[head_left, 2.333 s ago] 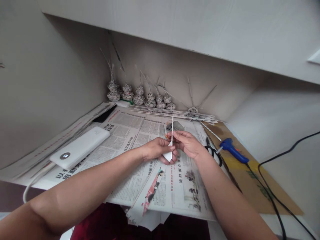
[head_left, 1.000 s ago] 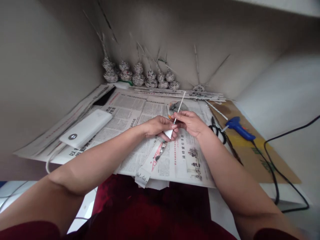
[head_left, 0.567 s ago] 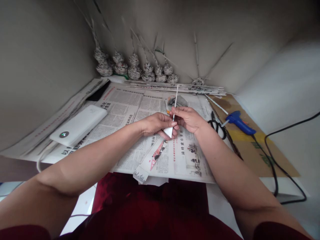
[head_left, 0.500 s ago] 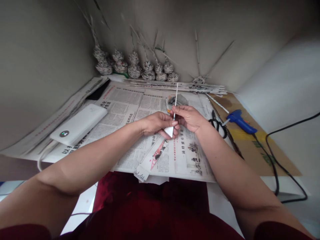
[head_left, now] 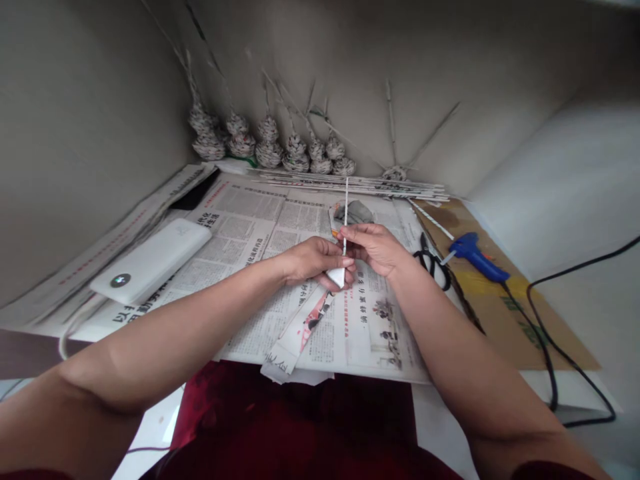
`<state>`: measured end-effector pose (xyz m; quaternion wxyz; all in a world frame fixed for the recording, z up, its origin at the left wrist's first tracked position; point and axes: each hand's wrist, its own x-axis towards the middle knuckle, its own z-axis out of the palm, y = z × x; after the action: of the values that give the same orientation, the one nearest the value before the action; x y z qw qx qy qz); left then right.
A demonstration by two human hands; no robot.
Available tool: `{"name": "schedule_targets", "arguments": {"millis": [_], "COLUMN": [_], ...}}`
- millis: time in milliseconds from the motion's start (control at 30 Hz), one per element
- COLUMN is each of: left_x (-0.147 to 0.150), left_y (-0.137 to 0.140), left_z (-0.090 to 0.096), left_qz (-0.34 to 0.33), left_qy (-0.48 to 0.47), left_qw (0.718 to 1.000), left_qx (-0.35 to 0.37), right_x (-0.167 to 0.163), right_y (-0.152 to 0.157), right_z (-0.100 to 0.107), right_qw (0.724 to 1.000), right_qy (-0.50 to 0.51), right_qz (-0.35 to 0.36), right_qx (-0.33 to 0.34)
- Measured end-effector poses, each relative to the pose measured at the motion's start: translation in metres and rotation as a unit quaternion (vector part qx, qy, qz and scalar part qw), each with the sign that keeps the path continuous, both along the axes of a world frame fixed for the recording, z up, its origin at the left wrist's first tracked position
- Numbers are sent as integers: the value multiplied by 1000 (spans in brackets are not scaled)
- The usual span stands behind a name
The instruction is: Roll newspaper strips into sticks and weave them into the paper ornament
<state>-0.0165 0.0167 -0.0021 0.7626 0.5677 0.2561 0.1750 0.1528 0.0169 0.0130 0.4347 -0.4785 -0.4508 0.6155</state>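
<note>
L hand (head_left: 316, 260) pinching white paper strip (head_left: 337, 276); R hand (head_left: 376, 247) pinching paper stick (head_left: 347, 208). Blue glue gun (head_left: 475, 257) on cardbd (head_left: 525, 327), R side.

Left hand (head_left: 315, 259) and right hand (head_left: 373, 247) are meeting over the newspaper sheet (head_left: 257, 199), gripping a rolled paper tube (head_left: 347, 207) between them. Power bank (head_left: 155, 260) is lying well left of the grip. Scissors (head_left: 433, 268) are resting near, to the right; farther right, the hot-glue gun (head_left: 474, 255) is lying on a cardboard sheet (head_left: 530, 333). Beyond the grip, a paper-tube bundle (head_left: 365, 187) is running crosswise, with woven gourds (head_left: 269, 150) standing in a row behind it. Before the grip, a paper strip (head_left: 287, 350) is reaching the near edge.
</note>
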Motion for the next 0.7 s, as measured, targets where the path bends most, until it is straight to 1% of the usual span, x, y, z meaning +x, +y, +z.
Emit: {"name": "schedule_targets", "arguments": {"millis": [100,167,233,300,367,400,500,567,633,700], "left_x": [-1,-1,-1,0,0,1,1,2,1,1], "left_y": [0,0,1,1,1,0,-1,-1,-1,-1], "left_z": [0,1,3,4,5,5,4,3,2,2], "left_qz": [-2,3,11,21,28,26,9,-1,1,7], "left_qy": [-1,2,1,-2,-2,0,9,13,12,10], "left_qw": [1000,1000,1000,1000,1000,1000,1000,1000,1000,1000], "left_qx": [0,2,5,4,0,-2,-4,-7,-13,-14], "right_x": [-2,-2,-1,0,0,-1,-3,-3,-1,2], "right_y": [-1,-2,-4,-6,-7,-7,-6,-6,-5,-5], "right_z": [1,3,5,5,5,5,5,5,6,8], "right_qw": [1000,1000,1000,998,996,997,999,998,999,999], "right_qy": [-10,-18,-24,-28,-32,-34,-37,-37,-31,-23], "right_qz": [-25,-23,7,52,74,69,6,-24,-14,25], "right_qx": [2,9,16,20,25,27,33,38,37,29]}}
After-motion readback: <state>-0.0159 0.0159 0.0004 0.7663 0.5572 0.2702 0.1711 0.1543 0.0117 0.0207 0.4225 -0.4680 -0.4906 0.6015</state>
